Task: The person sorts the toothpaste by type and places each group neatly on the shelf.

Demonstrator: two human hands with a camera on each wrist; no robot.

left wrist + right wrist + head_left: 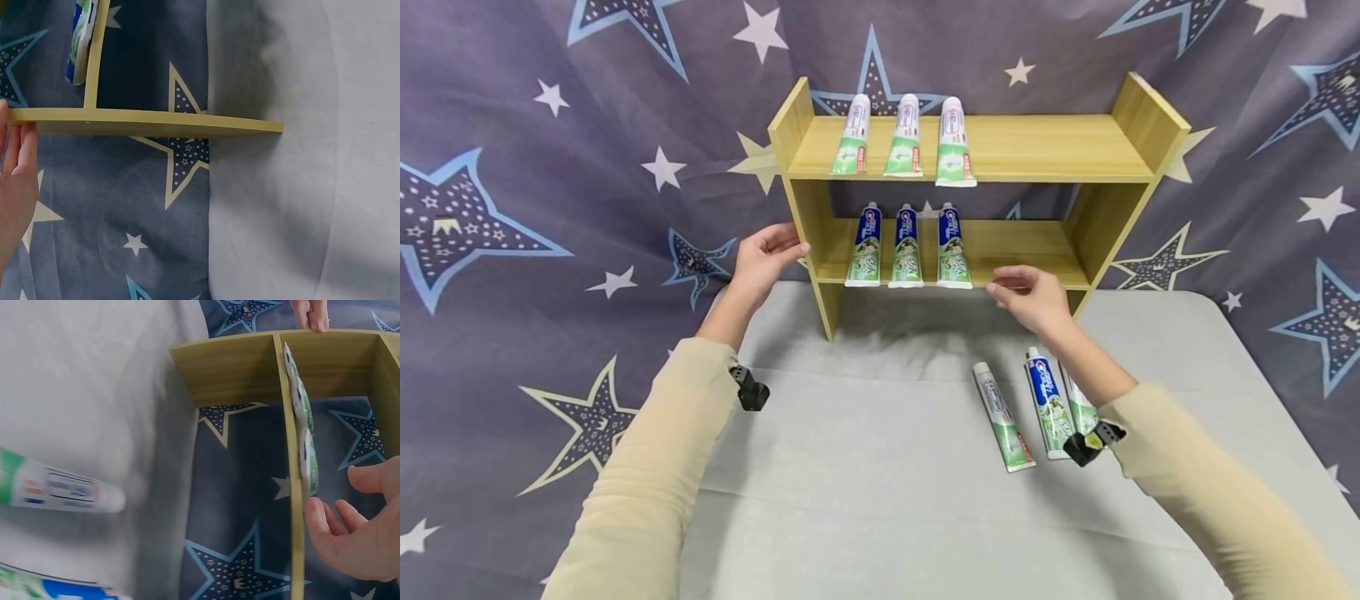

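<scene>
My left hand [767,260] touches the front edge and outer face of the left side panel of a wooden shelf [1033,150], its fingers fairly straight. At the lower board's front edge, my right hand [1033,298] holds nothing, thumb and fingers apart. Its fingertips are close to the rightmost blue-and-green toothpaste tube [953,250]. Two matching toothpaste tubes [906,248] [866,248] lie left of it on that board, caps to the back. On the upper board lie three white-and-green toothpaste tubes [849,137] [904,137] [954,143], grouped toward the left.
On the grey tabletop [850,467], below my right hand, lie a white-and-green toothpaste tube [1004,418] and a blue-and-green toothpaste tube [1049,404]. Another tube [1078,404] is partly hidden by my right forearm. A star-patterned curtain [625,167] hangs behind the shelf.
</scene>
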